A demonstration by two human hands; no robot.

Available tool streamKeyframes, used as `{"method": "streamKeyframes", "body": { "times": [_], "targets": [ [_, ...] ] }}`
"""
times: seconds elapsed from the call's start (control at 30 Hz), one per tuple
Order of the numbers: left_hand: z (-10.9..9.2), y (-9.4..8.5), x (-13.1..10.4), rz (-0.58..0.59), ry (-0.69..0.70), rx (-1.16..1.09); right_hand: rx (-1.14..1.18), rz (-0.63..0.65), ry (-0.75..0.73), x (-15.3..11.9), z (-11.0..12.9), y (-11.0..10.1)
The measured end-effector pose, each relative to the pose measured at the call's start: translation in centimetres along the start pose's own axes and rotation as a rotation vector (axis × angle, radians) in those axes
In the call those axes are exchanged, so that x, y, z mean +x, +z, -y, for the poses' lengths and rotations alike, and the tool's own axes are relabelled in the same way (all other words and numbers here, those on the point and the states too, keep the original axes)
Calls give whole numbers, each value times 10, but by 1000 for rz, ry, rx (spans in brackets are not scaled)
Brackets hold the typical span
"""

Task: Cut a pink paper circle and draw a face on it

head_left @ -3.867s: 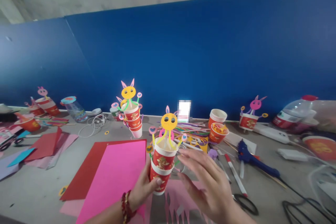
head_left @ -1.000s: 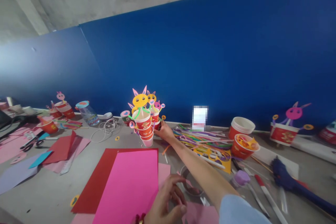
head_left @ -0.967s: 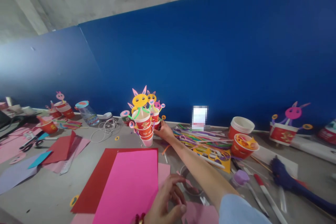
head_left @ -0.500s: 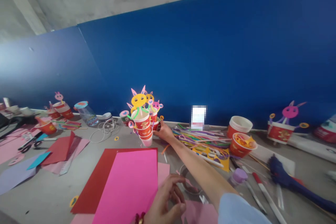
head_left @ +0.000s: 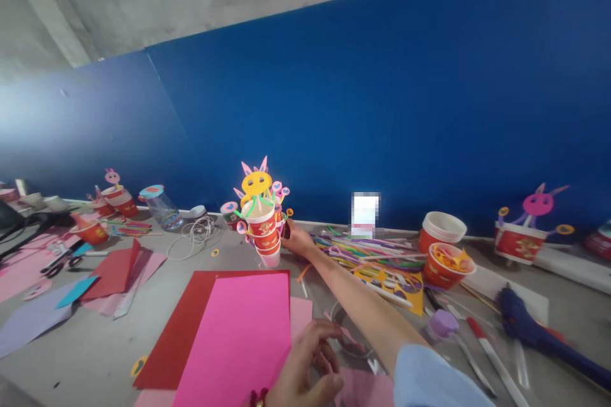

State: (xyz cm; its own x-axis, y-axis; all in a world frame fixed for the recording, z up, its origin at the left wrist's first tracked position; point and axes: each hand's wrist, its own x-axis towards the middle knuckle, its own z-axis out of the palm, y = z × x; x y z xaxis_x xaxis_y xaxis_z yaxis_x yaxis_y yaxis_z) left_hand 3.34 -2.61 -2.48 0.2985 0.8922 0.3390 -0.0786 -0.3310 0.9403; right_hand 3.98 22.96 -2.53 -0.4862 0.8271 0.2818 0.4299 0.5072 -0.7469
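Blue partition (head_left: 334, 108) backs stacked cups (head_left: 263, 227); right hand (head_left: 298, 240) alongside, grip hidden; left hand (head_left: 309, 367) half-curled, empty; level handling should spare paper ears (head_left: 264, 165).

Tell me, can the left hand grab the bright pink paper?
Probably yes: the left hand is by the right edge of the bright pink paper, which lies over the red sheet with nothing seen lying on it.
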Motion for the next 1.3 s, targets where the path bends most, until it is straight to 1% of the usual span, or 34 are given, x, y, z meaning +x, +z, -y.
{"method": "streamKeyframes", "body": {
  "times": [0.2, 0.37, 0.53, 0.73, 1.0, 1.3],
  "targets": [
    [3, 0, 1, -8, 0, -19, 114, 68, -73, 11, 0, -1],
    [7, -1, 1, 6, -1, -29, 191, 117, -121, 19, -5, 4],
    [8, -2, 3, 5, 22, -29, 214, 144, -131, 26, -10, 9],
    [8, -3, 3, 10, 27, -28, 200, 144, -113, 26, -11, 10],
    [5, -2, 3, -11, 1, -15, 195, 103, -134, 22, -9, 15],
    [2, -2, 3, -1, 2, -6, 180, 104, -159, 21, -9, 12]
  ]
}}
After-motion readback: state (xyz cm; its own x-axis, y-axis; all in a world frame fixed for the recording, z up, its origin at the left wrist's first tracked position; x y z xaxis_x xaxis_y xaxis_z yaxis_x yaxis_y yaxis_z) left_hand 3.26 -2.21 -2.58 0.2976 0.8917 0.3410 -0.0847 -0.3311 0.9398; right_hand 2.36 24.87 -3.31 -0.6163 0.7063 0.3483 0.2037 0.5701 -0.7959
